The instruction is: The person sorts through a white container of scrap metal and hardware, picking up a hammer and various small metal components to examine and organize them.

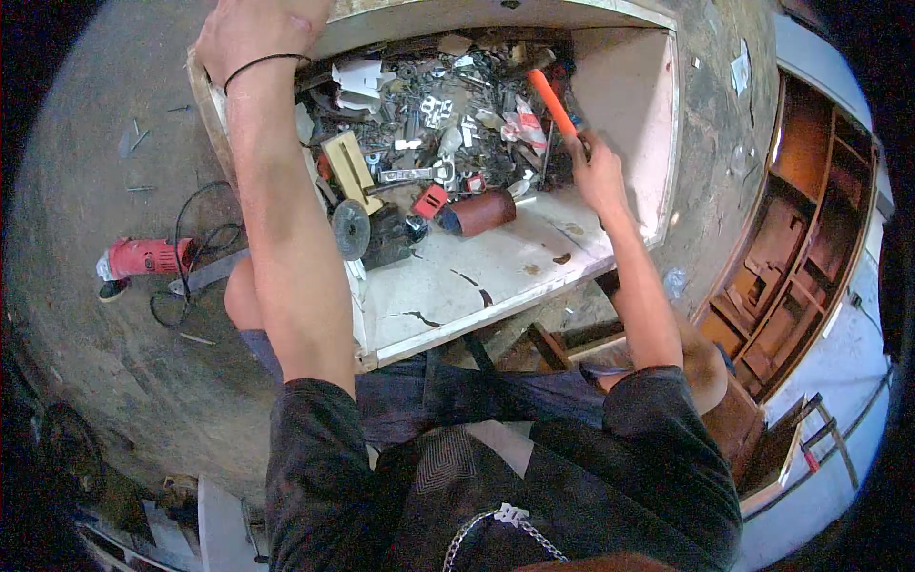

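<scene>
My left hand (262,38) lies at the far left corner of a white wooden box (624,124), over its rim. The picture's upper edge cuts it off, so its fingers are hidden. Inside the box at the right, my right hand (599,176) is closed around a bright orange bar-like handle (551,100). The handle slants away to the far left, toward the heap of hardware (429,110); what its far end carries, I cannot make out. Between my forearms lie a brown-red cylinder (484,212), a red block (430,200), a grey disc (351,229) and a pale yellow slotted piece (351,170).
A red angle grinder (148,257) with a black cord (178,224) lies on the floor left of the box. Several screws or nails (140,140) are scattered beyond it. At the right stands a brown wooden shelf frame (786,238). My knees are against the box's near side.
</scene>
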